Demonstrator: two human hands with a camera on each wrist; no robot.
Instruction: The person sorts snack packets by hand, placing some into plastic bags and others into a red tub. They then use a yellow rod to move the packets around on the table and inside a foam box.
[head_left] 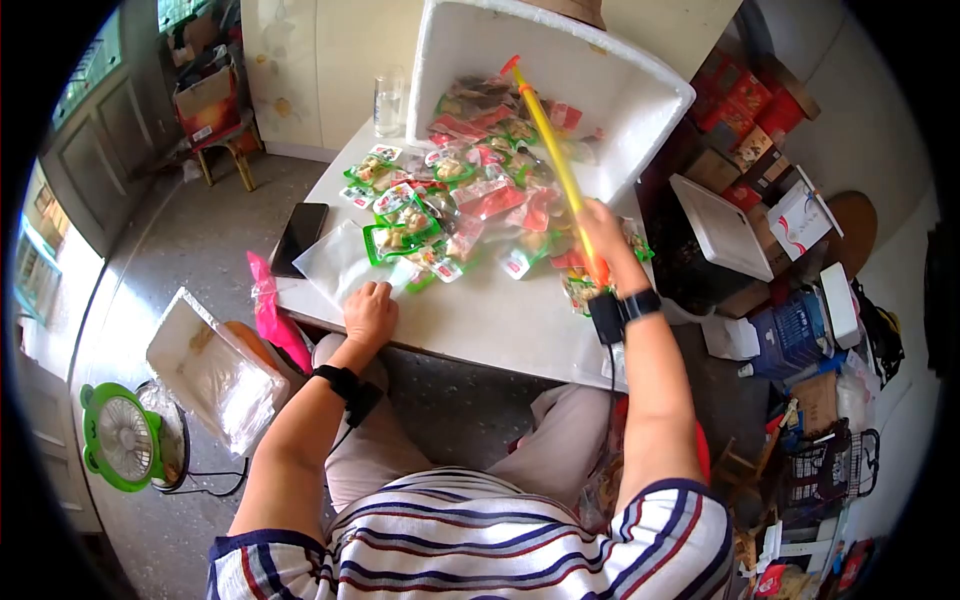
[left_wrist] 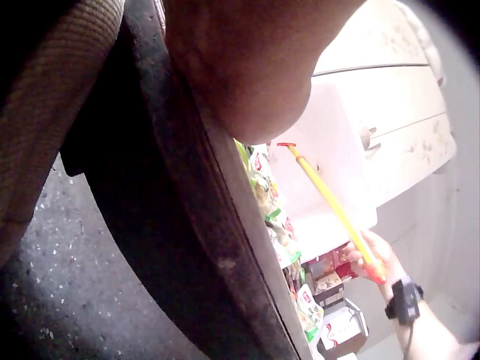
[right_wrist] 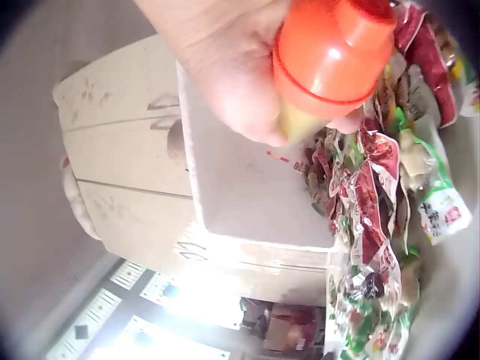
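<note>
My right hand grips a yellow stick near its orange lower end; its red tip reaches into the white foam box lying on its side. In the right wrist view, the fingers and thumb wrap round the stick just past its orange end. Red and green snack packets lie heaped from the box onto the white table. My left hand rests on the table's front edge, fingers loosely bent, beside a clear plastic bag. The left wrist view shows mostly the hand's underside.
A phone lies at the table's left side, with a glass behind it. Pink plastic hangs by the left edge. A foam box with clear wrap and a green fan stand left on the floor; boxes crowd the right.
</note>
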